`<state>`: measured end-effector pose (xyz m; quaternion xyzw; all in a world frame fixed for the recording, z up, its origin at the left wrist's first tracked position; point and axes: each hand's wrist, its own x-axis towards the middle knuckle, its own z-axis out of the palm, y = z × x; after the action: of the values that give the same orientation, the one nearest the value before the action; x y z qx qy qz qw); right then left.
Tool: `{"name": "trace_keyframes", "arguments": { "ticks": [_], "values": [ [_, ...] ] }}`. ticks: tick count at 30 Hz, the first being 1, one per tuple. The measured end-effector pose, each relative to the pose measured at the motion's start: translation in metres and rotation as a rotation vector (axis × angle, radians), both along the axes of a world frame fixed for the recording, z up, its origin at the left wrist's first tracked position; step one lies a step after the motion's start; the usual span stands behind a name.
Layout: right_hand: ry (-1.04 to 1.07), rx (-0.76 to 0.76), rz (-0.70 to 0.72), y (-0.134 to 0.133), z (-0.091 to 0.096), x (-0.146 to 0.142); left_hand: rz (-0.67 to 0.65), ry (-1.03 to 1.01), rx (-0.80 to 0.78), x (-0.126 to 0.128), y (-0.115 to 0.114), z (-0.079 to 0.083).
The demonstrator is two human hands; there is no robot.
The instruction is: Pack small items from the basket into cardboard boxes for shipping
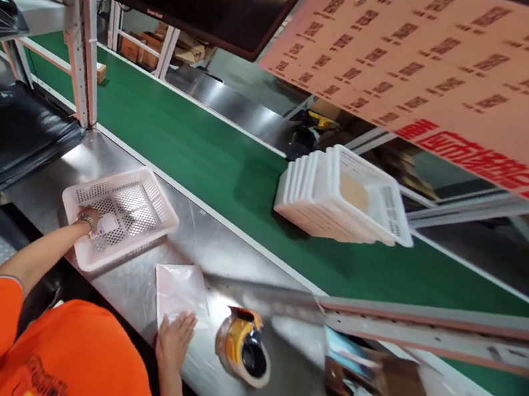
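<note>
Left hand (88, 218) reaches into basket (120, 214); right hand (174, 340) presses bag (178, 292)

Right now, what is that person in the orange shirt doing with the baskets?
The person is reaching the left hand into a white mesh basket on the steel table, touching a small packet in it. The right hand presses flat on a clear plastic bag, beside a tape roll. A stack of baskets sits on the green conveyor belt.
</note>
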<state>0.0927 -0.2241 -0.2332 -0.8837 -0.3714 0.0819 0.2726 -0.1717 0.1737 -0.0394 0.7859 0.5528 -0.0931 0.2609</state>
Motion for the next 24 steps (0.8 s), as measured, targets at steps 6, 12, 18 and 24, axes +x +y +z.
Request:
{"name": "trace_keyframes", "arguments": {
  "ticks": [6, 12, 18, 24],
  "values": [
    [0.271, 0.110, -0.078, 0.009, 0.053, 0.018, -0.048, 0.207, -0.066, 0.001, 0.003, 0.019],
    [0.387, 0.390, -0.233, 0.016, 0.130, 0.043, -0.228, -0.010, 0.047, 0.049, -0.033, 0.043],
    [0.377, 0.476, 0.332, 0.023, 0.214, 0.021, -0.633, -0.284, -0.108, 0.121, -0.161, 0.050],
    [0.635, 0.396, 0.175, -0.026, 0.231, 0.031, -0.473, -0.573, -0.384, 0.156, -0.207, 0.049]
  ]
}}
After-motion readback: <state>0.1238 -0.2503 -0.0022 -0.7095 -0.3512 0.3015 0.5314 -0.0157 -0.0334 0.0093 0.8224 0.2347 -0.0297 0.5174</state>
